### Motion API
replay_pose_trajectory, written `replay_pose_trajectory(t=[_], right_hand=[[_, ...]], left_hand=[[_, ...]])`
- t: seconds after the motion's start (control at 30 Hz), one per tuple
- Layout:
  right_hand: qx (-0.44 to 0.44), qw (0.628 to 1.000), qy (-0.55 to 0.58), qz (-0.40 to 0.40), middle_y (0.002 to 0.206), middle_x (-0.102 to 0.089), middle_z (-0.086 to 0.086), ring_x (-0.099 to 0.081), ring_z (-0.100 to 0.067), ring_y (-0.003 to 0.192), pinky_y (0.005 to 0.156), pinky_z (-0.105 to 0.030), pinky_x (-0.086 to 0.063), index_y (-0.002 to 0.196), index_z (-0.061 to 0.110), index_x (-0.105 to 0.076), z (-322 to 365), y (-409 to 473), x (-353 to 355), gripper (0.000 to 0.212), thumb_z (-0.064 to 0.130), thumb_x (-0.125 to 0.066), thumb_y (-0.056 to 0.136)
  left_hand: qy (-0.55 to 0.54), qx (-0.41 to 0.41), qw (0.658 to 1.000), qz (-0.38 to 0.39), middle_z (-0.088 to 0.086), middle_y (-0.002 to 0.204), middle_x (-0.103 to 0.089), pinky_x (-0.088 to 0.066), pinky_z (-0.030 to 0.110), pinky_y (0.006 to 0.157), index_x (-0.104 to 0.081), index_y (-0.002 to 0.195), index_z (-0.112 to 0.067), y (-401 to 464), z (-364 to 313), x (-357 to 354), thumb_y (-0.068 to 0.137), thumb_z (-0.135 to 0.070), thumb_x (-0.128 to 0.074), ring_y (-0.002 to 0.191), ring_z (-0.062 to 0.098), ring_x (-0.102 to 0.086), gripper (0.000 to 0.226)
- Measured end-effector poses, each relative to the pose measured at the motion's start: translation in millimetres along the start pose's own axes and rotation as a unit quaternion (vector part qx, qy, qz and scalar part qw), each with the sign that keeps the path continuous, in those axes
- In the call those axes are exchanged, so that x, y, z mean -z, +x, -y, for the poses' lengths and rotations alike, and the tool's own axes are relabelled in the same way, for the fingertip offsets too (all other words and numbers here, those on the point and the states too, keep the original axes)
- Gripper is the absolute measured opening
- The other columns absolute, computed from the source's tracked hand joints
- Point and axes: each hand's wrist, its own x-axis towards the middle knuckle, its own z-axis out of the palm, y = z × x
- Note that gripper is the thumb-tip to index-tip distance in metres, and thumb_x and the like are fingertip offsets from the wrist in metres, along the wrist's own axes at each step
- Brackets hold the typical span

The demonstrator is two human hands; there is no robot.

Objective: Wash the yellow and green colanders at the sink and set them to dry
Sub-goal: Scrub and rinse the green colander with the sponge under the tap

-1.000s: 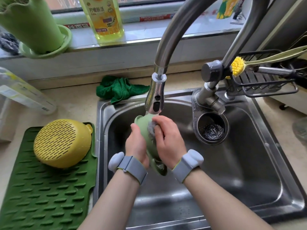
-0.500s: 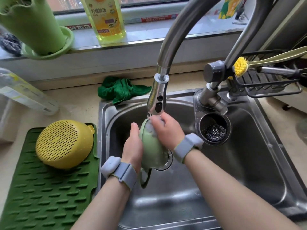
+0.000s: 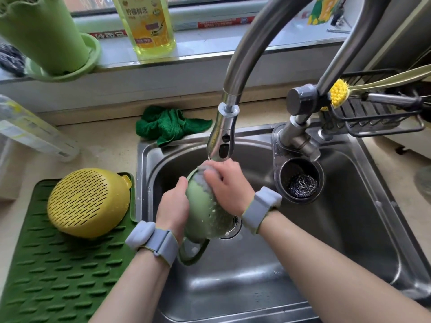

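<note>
The green colander is held over the steel sink, under the faucet head, its rounded outside facing me and its handle loop hanging low. My left hand grips its left rim. My right hand presses a grey sponge against its upper side, fingers curled over the sponge. The yellow colander lies upside down on the green drying mat left of the sink.
A green cloth lies on the counter behind the sink. A steel scourer sits in a round cup beside the tap base. A dish soap bottle and a green holder stand on the windowsill. A wire rack with a yellow brush stands at right.
The green colander has turned and tilted so more of its rounded outside shows. My right hand with the sponge moved up along it toward the faucet head; my left hand shifted slightly left.
</note>
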Motion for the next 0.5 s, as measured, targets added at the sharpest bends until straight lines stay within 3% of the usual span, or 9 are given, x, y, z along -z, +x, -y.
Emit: replay_pose_trajectory(t=[0.1, 0.17, 0.27, 0.37, 0.43, 0.5], right_hand=[[0.071, 0.996, 0.022, 0.038, 0.106, -0.064, 0.009, -0.052, -0.014, 0.105, 0.096, -0.026, -0.037, 0.106, 0.027, -0.066, 4.6, -3.8, 2.8, 0.024, 0.027, -0.046, 0.094], [-0.030, 0.995, 0.080, 0.055, 0.100, -0.065, 0.010, -0.055, -0.009, 0.097, 0.088, -0.023, -0.039, 0.095, 0.025, -0.068, 2.1, 5.7, 14.5, 0.023, 0.024, -0.045, 0.097], [-0.134, 0.979, 0.145, 0.050, 0.100, -0.064, 0.005, -0.056, -0.015, 0.098, 0.088, -0.031, -0.041, 0.084, 0.031, -0.062, -10.2, 9.9, 22.9, 0.030, 0.026, -0.037, 0.099], [-0.151, 0.971, 0.179, 0.043, 0.108, -0.065, 0.006, -0.056, -0.012, 0.105, 0.095, -0.032, -0.041, 0.100, 0.026, -0.066, -17.3, 3.6, 20.5, 0.033, 0.029, -0.034, 0.098], [-0.174, 0.967, 0.184, 0.021, 0.109, -0.065, 0.007, -0.056, -0.012, 0.107, 0.096, -0.032, -0.042, 0.108, 0.024, -0.065, -19.5, -0.2, 22.8, 0.035, 0.032, -0.033, 0.098], [-0.195, 0.967, 0.165, 0.009, 0.095, -0.067, 0.006, -0.058, -0.012, 0.094, 0.087, -0.030, -0.045, 0.108, 0.022, -0.065, -27.7, -7.0, 21.8, 0.032, 0.029, -0.035, 0.099]], left_hand=[[-0.010, 0.015, 1.000, 0.016, 0.001, 0.074, -0.061, -0.043, 0.035, 0.074, -0.060, 0.065, -0.014, 1.7, 5.2, 3.8, 0.099, -0.043, -0.042, 0.074, 0.019, -0.056, 0.047], [-0.072, 0.038, 0.996, 0.028, 0.009, 0.082, -0.069, -0.049, 0.041, 0.088, -0.068, 0.069, -0.011, 3.6, 9.9, 4.8, 0.092, -0.048, -0.051, 0.085, 0.030, -0.062, 0.047], [-0.197, 0.067, 0.977, 0.044, 0.016, 0.087, -0.065, -0.051, 0.049, 0.086, -0.072, 0.078, -0.012, 6.1, 20.4, 12.4, 0.078, -0.048, -0.062, 0.083, 0.030, -0.059, 0.037], [-0.333, 0.104, 0.934, 0.075, 0.013, 0.096, -0.052, -0.046, 0.051, 0.082, -0.060, 0.102, -0.015, 6.6, 33.2, 12.1, 0.078, -0.037, -0.064, 0.090, 0.030, -0.046, 0.032], [-0.401, 0.127, 0.903, 0.089, 0.014, 0.112, -0.050, -0.044, 0.055, 0.095, -0.053, 0.110, -0.019, 2.7, 34.2, 10.2, 0.077, -0.034, -0.066, 0.100, 0.034, -0.049, 0.039], [-0.431, 0.125, 0.889, 0.090, 0.015, 0.125, -0.057, -0.041, 0.057, 0.103, -0.057, 0.114, -0.016, -0.9, 30.2, 9.5, 0.083, -0.038, -0.058, 0.111, 0.036, -0.056, 0.037]])
